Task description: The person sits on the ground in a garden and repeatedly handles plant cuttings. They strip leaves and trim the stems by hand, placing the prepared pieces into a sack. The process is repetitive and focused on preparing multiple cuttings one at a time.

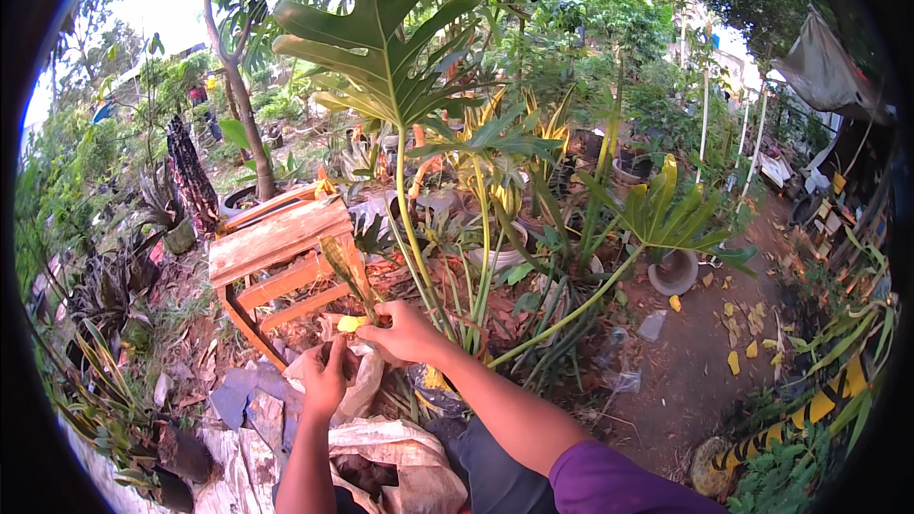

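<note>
My right hand (pixel 405 332) holds the base of an upright plant cutting with long mottled leaves (pixel 348 268). My left hand (pixel 326 371) is just below and to the left, its fingers curled close to a dark lump, perhaps soil or roots; its grip is partly hidden. A small yellow thing (pixel 350 323) shows beside my right fingers. Beneath my hands is a crumpled pale plastic bag (pixel 365 382). Nearer to me stands an open woven sack (pixel 421 453) with dark material inside.
A wooden stool (pixel 278 239) stands tilted ahead on the left. Large split-leaf plants (pixel 403 193) rise directly in front. A round pot (pixel 673 273) is at the right, by a dirt path (pixel 685 378) with fallen yellow leaves. Potted plants (pixel 182 453) line the lower left.
</note>
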`<control>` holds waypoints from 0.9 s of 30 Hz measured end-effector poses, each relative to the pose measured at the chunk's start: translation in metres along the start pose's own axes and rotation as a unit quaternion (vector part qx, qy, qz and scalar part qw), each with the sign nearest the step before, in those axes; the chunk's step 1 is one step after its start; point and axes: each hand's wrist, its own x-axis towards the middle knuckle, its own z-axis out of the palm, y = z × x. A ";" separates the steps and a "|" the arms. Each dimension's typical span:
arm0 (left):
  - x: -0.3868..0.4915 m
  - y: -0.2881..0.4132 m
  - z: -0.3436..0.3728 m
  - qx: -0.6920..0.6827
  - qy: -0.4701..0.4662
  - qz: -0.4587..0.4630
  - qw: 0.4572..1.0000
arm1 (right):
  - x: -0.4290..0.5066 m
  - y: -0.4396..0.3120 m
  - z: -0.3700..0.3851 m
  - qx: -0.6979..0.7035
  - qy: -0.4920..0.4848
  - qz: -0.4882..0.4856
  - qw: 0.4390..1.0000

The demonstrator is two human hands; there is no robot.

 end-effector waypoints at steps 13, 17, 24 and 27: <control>-0.002 -0.012 -0.006 -0.058 0.021 0.077 0.995 | 0.001 -0.020 0.032 0.025 -0.155 0.066 0.985; -0.002 -0.012 -0.009 -0.073 0.023 0.070 0.995 | -0.009 -0.030 0.040 0.006 -0.187 0.064 0.980; -0.003 -0.008 -0.012 -0.080 0.020 0.029 0.996 | -0.007 -0.030 0.053 0.053 -0.101 0.020 0.993; -0.009 -0.001 -0.016 -0.014 0.030 0.000 0.999 | -0.012 -0.031 0.050 -0.009 -0.112 0.002 0.994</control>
